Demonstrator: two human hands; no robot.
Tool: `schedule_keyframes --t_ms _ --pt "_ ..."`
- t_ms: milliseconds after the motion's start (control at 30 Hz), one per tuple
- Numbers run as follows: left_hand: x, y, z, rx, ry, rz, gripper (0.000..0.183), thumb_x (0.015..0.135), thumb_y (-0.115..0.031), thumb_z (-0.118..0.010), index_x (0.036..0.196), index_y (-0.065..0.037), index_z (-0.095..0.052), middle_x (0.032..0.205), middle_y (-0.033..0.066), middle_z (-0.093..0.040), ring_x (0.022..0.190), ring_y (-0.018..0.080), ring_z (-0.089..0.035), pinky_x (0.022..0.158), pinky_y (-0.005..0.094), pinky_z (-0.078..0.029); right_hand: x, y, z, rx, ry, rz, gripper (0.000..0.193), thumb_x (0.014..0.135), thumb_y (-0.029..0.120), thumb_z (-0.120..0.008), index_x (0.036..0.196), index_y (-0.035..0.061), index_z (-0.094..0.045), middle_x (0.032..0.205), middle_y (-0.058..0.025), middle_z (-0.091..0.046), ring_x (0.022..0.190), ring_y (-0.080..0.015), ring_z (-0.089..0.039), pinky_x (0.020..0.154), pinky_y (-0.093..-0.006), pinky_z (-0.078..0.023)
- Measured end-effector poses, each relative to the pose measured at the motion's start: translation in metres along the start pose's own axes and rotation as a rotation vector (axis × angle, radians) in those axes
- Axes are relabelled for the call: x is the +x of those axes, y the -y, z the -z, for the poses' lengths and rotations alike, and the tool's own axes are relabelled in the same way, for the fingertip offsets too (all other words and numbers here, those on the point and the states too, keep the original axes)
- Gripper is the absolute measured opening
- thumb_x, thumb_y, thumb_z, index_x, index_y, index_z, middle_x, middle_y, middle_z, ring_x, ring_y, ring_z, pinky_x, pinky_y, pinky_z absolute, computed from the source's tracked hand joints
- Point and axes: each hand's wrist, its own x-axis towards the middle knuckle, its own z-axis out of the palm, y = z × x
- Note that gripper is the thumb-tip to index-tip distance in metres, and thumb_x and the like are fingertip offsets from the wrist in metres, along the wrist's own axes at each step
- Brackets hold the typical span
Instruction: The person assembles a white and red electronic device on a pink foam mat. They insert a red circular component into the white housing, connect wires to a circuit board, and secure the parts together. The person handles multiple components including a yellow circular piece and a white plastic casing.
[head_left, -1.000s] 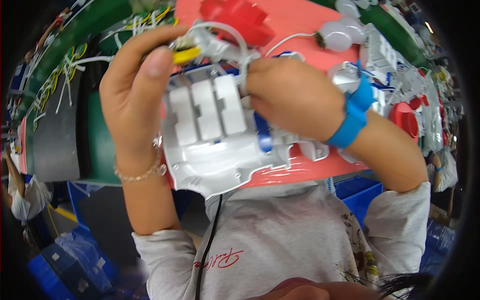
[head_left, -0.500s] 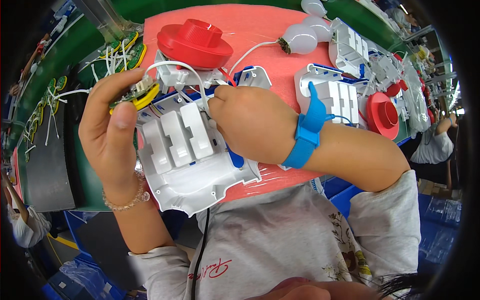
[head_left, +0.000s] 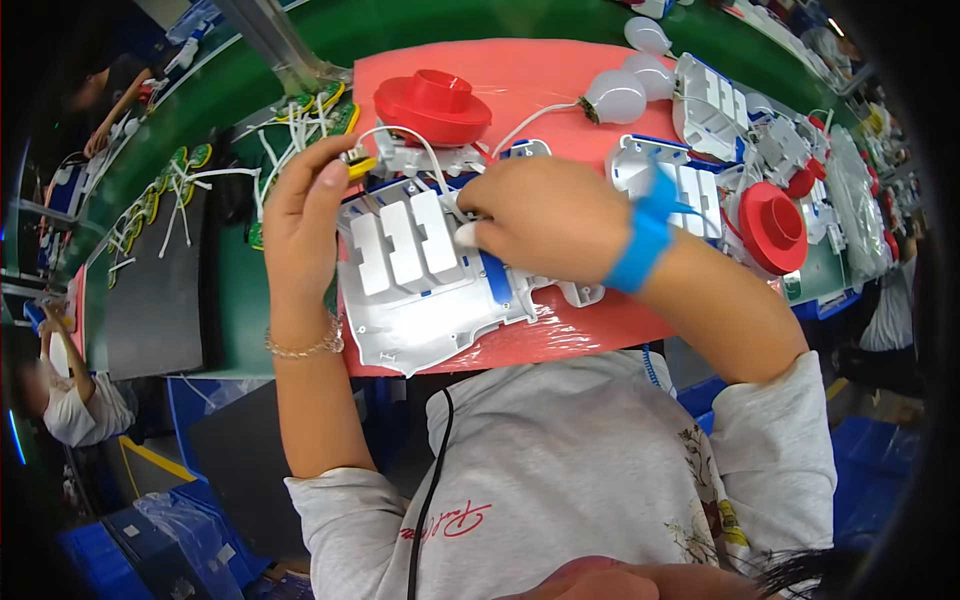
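Note:
My left hand (head_left: 305, 210) is closed on the edge of a small circuit board with a yellow rim (head_left: 361, 168), mostly hidden by the fingers. From the board a white cable (head_left: 412, 131) arches over to the right and down into a white plastic housing (head_left: 425, 325) with raised ribs and blue parts. My right hand (head_left: 550, 218), with a blue strap (head_left: 642, 240) on its wrist, is closed at the housing's upper right, its fingertips pinching the cable where it enters. Behind the housing sits a red round part (head_left: 433, 108) with a raised collar.
A pink mat (head_left: 560, 65) covers the bench. To the right lie a second ribbed housing (head_left: 695, 195), another red round part (head_left: 772, 228) and white bulb-shaped parts (head_left: 615, 96). On the left, yellow-rimmed boards with white cables (head_left: 180, 175) lie by a dark pad (head_left: 160, 285).
The whole view has shifted, with the bench now further right. The board has turned in my left hand, so less of its green face shows. My right fingers have straightened somewhat at the cable.

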Motion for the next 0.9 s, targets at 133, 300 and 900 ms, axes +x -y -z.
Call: schedule_keyframes --t_ms 133,300,900 --pt "-0.02 0.008 0.011 0.057 -0.052 0.08 0.032 0.09 -0.019 -0.044 0.111 0.004 -0.051 0.101 0.0085 -0.053 0.091 0.014 -0.05 0.082 0.0253 -0.038 -0.044 -0.003 0.043 0.212 -0.212 0.041 0.025 0.075 0.017 -0.059 0.095 0.0031 -0.061 0.078 -0.0125 -0.061 0.07 -0.0283 -0.058 0.062 -0.0368 -0.045" --pt "-0.032 -0.005 0.002 0.069 -0.118 0.262 0.041 0.087 -0.021 -0.051 0.12 0.002 -0.047 0.11 0.0074 -0.05 0.097 0.0116 -0.045 0.084 0.0239 -0.035 -0.109 -0.008 0.065 0.359 -0.28 -0.046 0.022 0.071 0.013 -0.061 0.088 -0.0004 -0.061 0.072 -0.009 -0.059 0.059 -0.0183 -0.052 0.053 -0.0287 -0.039" --pt "-0.068 -0.026 0.018 0.343 0.078 0.566 0.043 0.079 -0.002 -0.045 0.122 0.005 -0.044 0.116 0.0115 -0.05 0.102 0.0157 -0.049 0.087 0.0253 -0.038 -0.181 -0.061 0.068 0.491 -0.561 -0.057 0.018 0.072 0.013 -0.056 0.08 -0.0026 -0.06 0.069 -0.0108 -0.058 0.061 -0.0195 -0.052 0.057 -0.0284 -0.04"
